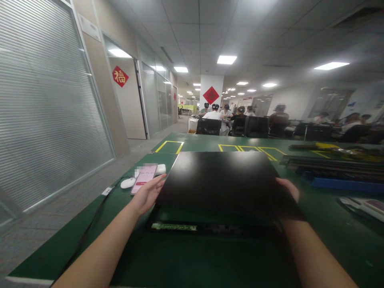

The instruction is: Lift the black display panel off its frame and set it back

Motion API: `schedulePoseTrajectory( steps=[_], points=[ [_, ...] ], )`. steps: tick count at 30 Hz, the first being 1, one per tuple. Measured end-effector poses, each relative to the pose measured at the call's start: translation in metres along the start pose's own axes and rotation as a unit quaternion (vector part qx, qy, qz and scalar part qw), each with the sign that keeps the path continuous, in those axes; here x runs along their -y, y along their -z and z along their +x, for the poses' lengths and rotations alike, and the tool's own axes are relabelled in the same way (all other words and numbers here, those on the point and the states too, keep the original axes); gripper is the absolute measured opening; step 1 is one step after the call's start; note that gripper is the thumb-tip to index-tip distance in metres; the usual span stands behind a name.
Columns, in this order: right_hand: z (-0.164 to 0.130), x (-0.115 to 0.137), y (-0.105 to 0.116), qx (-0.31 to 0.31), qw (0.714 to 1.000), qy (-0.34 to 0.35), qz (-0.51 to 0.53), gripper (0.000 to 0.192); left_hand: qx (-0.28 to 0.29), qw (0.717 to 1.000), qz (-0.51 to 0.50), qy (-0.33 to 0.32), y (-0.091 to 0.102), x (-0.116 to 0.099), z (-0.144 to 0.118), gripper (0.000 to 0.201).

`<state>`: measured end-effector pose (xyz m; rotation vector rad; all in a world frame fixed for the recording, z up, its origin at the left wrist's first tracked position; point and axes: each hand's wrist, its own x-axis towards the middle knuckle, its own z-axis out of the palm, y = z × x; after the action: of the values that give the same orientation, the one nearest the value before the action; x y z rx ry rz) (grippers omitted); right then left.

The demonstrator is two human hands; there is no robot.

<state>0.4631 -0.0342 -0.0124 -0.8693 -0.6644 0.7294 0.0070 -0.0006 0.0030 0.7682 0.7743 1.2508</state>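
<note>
A large flat black panel [220, 180] is held a little above the green table [192, 260], its near edge raised. My left hand [148, 193] grips its left edge and my right hand [288, 189] grips its right edge. Under the near edge lies a dark frame with a narrow green circuit strip [174, 227]. The fingers of both hands are partly hidden under the panel.
A pink-screened phone [144, 178] and two white oval objects [128, 183] lie left of the panel, with a black cable [90, 228] running off the table. Stacked dark panels and a blue tray [345, 185] sit at the right. Several people sit at desks behind.
</note>
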Motion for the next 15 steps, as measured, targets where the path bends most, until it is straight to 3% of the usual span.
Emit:
schedulePoseTrajectory(
  steps=[4,8,12,15],
  points=[
    [0.004,-0.009,-0.001,-0.030,0.999,-0.022,-0.023,0.006,0.031,0.999,-0.014,0.001,0.000,-0.005,-0.002,0.040],
    [0.002,-0.008,-0.006,-0.025,0.991,-0.124,-0.044,0.005,0.003,0.999,-0.031,-0.016,0.000,-0.007,-0.004,0.044],
    [-0.005,0.000,-0.017,0.026,0.955,-0.277,-0.103,0.012,-0.031,0.995,-0.078,-0.047,-0.001,-0.008,-0.005,0.037],
    [-0.008,0.001,-0.023,0.067,0.928,-0.326,-0.168,0.017,-0.031,0.993,-0.096,-0.068,-0.002,-0.010,-0.006,0.038]
  ],
)
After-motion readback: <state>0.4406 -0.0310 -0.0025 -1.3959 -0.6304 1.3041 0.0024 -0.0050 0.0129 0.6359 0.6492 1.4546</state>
